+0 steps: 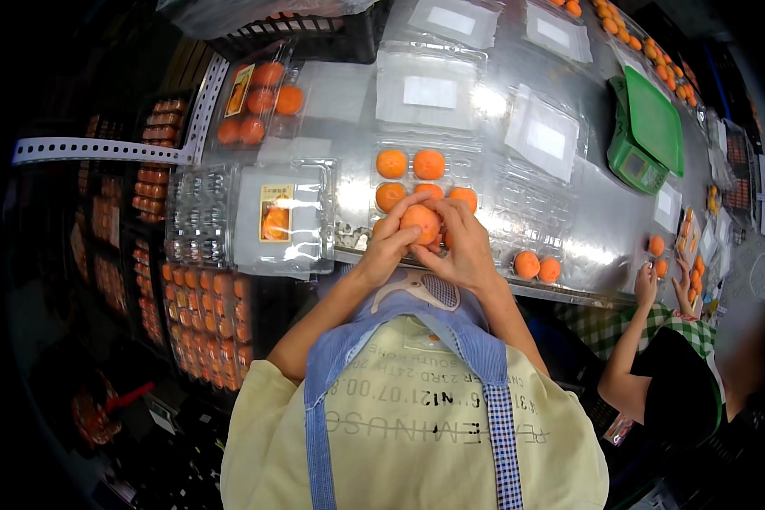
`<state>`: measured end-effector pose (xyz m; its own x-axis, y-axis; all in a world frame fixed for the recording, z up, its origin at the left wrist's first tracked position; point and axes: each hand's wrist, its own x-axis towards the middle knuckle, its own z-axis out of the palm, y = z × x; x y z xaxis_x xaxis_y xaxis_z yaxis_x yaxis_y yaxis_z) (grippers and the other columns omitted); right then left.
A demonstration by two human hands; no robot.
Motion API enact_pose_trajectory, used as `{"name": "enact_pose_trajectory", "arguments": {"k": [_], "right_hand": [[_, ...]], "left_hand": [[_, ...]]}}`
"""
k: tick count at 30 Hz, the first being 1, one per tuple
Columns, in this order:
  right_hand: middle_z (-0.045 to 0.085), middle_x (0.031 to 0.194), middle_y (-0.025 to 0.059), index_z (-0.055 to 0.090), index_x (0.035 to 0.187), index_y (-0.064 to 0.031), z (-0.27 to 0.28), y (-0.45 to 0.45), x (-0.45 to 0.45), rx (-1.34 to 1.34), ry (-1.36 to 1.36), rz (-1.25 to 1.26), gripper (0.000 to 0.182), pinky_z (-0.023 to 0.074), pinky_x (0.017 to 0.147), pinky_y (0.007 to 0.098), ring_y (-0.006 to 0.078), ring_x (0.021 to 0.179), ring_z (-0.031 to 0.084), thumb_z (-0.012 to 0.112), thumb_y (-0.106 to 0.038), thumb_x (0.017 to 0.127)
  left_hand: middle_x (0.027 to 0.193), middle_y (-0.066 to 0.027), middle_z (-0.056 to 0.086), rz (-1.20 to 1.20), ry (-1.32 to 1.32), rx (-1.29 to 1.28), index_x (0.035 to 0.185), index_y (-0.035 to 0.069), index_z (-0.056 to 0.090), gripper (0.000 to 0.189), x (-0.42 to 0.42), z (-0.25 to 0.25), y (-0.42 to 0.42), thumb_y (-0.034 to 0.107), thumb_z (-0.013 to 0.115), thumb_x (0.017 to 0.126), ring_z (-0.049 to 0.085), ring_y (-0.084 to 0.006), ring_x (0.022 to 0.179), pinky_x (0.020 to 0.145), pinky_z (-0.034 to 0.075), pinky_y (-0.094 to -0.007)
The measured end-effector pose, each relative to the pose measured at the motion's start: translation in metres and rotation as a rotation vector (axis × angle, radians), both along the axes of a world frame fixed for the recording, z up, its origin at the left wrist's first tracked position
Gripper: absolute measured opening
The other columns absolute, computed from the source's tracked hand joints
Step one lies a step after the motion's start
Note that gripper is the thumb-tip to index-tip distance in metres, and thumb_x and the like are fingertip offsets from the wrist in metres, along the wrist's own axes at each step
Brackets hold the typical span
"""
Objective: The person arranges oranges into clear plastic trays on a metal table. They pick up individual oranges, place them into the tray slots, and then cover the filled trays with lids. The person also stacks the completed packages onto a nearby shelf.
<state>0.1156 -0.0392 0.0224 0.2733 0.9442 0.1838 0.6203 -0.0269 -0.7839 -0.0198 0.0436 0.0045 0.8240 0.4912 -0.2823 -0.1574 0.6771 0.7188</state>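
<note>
Between my left hand and my right hand is a round orange fruit, held by the fingers of both. The hands are over the near edge of the metal table. Just beyond them is a clear plastic clamshell tray with several of the same fruits seated in its hollows. My fingers partly hide its near rows.
At left lies an open clamshell with a picture label; a filled pack is behind. Trays with white pads, two loose fruits and a green scale share the table. A co-worker's hands handle fruit at right. Stacked packs stand lower left.
</note>
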Motion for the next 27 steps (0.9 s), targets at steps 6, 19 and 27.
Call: {"name": "enact_pose_trajectory", "arguments": {"k": [6, 19, 27], "right_hand": [[0.056, 0.107, 0.0136, 0.054, 0.115, -0.0047, -0.003, -0.001, 0.002, 0.018, -0.013, 0.007, 0.058, 0.0491, 0.072, 0.0386, 0.0328, 0.090, 0.059, 0.078, -0.019, 0.063], [0.058, 0.111, 0.0151, 0.054, 0.120, -0.0048, 0.005, 0.001, 0.004, 0.006, 0.107, 0.121, 0.062, 0.0459, 0.085, 0.0392, 0.0324, 0.100, 0.056, 0.077, -0.022, 0.066], [0.059, 0.105, 0.0145, 0.057, 0.112, -0.0048, 0.000, 0.006, 0.014, -0.108, 0.178, 0.038, 0.054, 0.0461, 0.081, 0.0391, 0.0320, 0.096, 0.057, 0.076, -0.021, 0.065]], "left_hand": [[0.138, -0.0163, 0.037, -0.052, -0.083, 0.025, 0.143, 0.005, 0.026, 0.053, -0.003, -0.010, 0.000, 0.010, 0.040, 0.092, 0.054, -0.0260, 0.113, 0.092, 0.048, -0.0368], [0.108, -0.0086, 0.055, -0.041, 0.295, 0.126, 0.117, 0.003, 0.050, 0.042, -0.005, -0.006, 0.004, 0.038, 0.037, 0.100, 0.054, -0.0159, 0.100, 0.085, 0.046, -0.0298], [0.120, -0.0106, 0.050, -0.074, 0.377, 0.286, 0.136, 0.009, 0.034, 0.046, -0.007, -0.018, 0.003, 0.040, 0.032, 0.101, 0.054, -0.0165, 0.102, 0.085, 0.045, -0.0297]]}}
